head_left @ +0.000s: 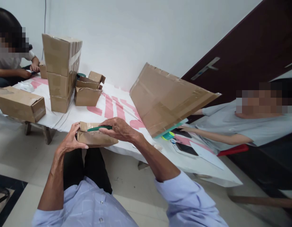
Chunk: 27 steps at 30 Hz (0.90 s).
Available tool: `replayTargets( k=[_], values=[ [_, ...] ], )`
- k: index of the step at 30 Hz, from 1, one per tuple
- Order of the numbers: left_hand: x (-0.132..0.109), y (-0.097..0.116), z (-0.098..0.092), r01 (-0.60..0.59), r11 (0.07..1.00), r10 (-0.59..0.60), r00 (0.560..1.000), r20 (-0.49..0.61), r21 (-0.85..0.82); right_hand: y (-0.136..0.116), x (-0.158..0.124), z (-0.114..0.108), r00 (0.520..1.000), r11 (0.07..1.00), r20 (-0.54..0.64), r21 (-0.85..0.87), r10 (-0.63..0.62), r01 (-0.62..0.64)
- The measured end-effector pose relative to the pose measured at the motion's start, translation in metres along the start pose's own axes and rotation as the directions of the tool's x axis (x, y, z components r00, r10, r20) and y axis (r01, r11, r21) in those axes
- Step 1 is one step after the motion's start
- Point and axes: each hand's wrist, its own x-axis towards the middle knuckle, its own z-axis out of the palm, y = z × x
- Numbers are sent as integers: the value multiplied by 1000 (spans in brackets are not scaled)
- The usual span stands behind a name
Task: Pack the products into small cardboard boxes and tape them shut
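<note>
At the table's near edge lies a small cardboard box point(98, 139), its taped top facing up. My left hand point(71, 138) grips the left end of this box, thumb along the near side and fingers over the far corner. In my right hand point(119, 128) is a green-handled tool point(98, 128), held nearly flat over the box top with its tip pointing left toward the left end. Its blade or working end is too small to make out, so I cannot tell whether it is a knife. The right palm hovers over or rests on the box's right end.
A tall stack of boxes point(58, 74) stands left of centre, with opened boxes point(88, 94) beside it. One long box point(20, 102) lies at far left. A large cardboard sheet point(169, 101) leans upright on the right, near a phone point(185, 148). Two other people sit at either end.
</note>
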Motion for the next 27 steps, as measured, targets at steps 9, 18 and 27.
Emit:
replayTargets(
  k=[9, 18, 27],
  values=[
    [2, 5, 1, -7, 999, 8, 1000, -22, 39, 8, 0, -5, 1000, 995, 8, -101, 9, -8],
    [2, 5, -4, 22, 999, -20, 999, -46, 33, 32, -25, -23, 995, 965, 0, -244, 98, -96],
    [-1, 6, -6, 39, 999, -39, 998, -47, 2, 95, -69, -14, 826, 944, -458, 184, 328, -273]
  ],
)
